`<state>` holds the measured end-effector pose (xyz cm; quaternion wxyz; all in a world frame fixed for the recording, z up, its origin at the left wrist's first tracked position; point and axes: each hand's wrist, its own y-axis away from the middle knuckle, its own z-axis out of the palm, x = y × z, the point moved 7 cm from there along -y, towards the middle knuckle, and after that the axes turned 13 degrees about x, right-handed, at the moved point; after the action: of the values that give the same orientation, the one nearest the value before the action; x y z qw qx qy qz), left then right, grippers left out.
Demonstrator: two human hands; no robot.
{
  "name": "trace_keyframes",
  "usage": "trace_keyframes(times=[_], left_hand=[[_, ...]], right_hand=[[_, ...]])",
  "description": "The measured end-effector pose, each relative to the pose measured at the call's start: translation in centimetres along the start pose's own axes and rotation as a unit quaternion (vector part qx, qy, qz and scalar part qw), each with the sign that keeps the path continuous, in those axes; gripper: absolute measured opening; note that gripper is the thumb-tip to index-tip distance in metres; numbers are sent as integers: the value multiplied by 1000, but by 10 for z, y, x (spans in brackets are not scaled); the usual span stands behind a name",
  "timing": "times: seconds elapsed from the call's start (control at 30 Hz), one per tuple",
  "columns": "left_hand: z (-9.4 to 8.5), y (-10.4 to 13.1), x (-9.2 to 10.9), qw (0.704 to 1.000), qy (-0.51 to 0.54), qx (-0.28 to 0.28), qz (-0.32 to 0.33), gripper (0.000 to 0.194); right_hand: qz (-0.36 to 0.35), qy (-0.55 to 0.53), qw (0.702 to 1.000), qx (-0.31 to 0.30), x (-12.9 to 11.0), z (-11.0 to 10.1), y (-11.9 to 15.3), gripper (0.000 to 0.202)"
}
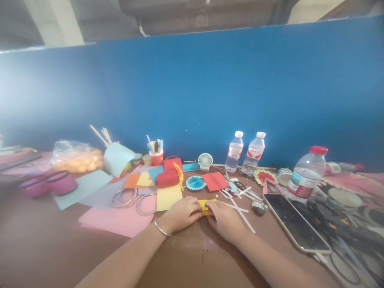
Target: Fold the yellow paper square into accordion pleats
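Observation:
Both my hands meet over a small piece of yellow paper [207, 207] on the brown table. My left hand [183, 213] grips its left end, with fingers bent over the edge. On the other end, the fingers of my right hand [225, 219] press down and hide part of the paper. Just beyond lie a blue pleated paper rosette [195, 183] and a red paper square [215, 181]. A pale yellow sheet [169, 197] is beside my left hand. White paper strips [240, 209] are scattered by my right hand.
A phone [297, 222] with a cable lies at the right, near a red-capped bottle [307, 174]. Two water bottles [234, 153] and a cup of pens [156, 157] stand toward the blue partition [192, 88]. Pink sheets [120, 220] and tape rolls [147, 205] are at the left.

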<state>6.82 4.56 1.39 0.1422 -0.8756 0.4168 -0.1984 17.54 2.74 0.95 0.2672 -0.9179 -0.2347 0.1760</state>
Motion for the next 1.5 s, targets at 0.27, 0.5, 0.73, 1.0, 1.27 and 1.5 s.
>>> trace_keyframes(times=[0.27,0.5,0.73,1.0,1.27,1.5], left_hand=[[-2,1,-10,999,33,10,-21,17],[-3,0,-12,997,58,20,-41,10],[-3,-1,-16,996,57,36,-57,12],[-8,1,-8,997,64,-42,11,45],[-17,4,-7,998,2,-69,7,34],[-7,8,16,995,-58,-82,1,15]], right_hand=[[0,-61,998,-4,6,2,-3,12],[6,-89,996,15,10,1,-4,15],[-33,-112,993,33,2,-3,-4,14],[-86,-99,991,-10,-5,3,2,18],[-87,-120,987,-59,-4,2,1,14],[-61,-135,986,-81,-1,1,-3,9]])
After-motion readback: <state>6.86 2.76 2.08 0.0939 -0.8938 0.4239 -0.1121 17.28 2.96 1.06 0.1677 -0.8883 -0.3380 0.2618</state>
